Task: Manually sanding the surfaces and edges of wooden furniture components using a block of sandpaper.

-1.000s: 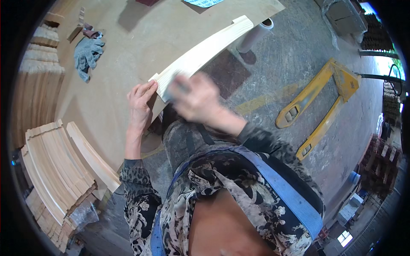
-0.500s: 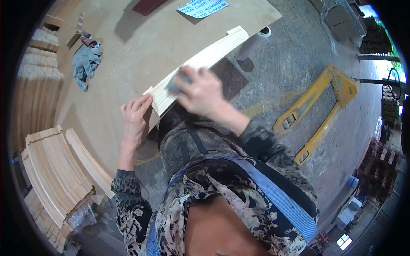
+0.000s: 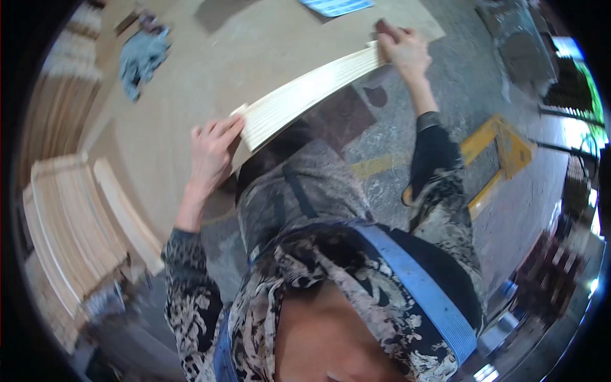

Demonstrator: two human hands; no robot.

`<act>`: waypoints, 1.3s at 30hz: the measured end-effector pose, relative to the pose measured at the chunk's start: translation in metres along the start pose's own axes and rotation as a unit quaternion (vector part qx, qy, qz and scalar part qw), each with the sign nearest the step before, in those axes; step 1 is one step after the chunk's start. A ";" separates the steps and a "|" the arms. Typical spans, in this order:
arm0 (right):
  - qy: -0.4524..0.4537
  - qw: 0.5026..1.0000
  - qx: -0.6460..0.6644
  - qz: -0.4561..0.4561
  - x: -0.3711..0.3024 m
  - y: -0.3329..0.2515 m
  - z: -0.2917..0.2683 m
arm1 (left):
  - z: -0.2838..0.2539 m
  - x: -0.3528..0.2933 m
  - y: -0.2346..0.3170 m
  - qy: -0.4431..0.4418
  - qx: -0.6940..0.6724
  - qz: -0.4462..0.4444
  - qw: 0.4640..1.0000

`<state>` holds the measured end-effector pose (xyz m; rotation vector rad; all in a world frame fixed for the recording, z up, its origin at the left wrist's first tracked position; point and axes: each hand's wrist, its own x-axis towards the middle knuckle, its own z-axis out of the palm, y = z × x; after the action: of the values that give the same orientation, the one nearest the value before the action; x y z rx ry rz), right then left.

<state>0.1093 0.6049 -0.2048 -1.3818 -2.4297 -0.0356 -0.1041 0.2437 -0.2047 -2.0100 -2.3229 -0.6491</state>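
Observation:
A pale, slightly curved strip of wood [image 3: 312, 92] with lengthwise grooves and a raised lip at each end lies along the table's near edge. My left hand [image 3: 213, 153] pinches its left end, with the thumb and fingers closed at the lip. At the far right end is my right hand [image 3: 407, 54], its fingers closed around a piece of reddish-brown sandpaper [image 3: 384, 29] that sits at the strip's end. The fingers cover part of the sandpaper.
On the brown table [image 3: 191, 83] lie a grey glove [image 3: 143, 57] and a blue-and-white sheet [image 3: 337, 5]. Stacked curved wooden pieces [image 3: 76, 223] stand at left, beside a single loose piece [image 3: 127, 213]. A yellow pallet jack [image 3: 499, 153] rests on the floor at right.
My right hand has moved from the strip's left part to its far right end, carrying the sandpaper. My left hand stays at the left end. The view has shifted somewhat.

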 end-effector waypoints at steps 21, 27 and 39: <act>0.169 0.957 0.115 -0.208 -0.144 -0.117 -0.021 | 0.002 0.000 0.007 -0.007 0.005 -0.057 0.998; 0.086 0.965 0.072 -0.236 -0.115 -0.095 -0.029 | 0.025 -0.023 0.043 0.080 0.081 -0.086 0.990; -0.031 0.950 0.070 -0.302 -0.111 -0.208 -0.027 | 0.048 -0.022 0.050 0.224 -0.028 -0.082 0.971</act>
<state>-0.0054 0.3982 -0.1829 -0.5487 -2.7508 0.0326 -0.0395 0.2421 -0.2392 -1.4932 -2.2200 -1.0601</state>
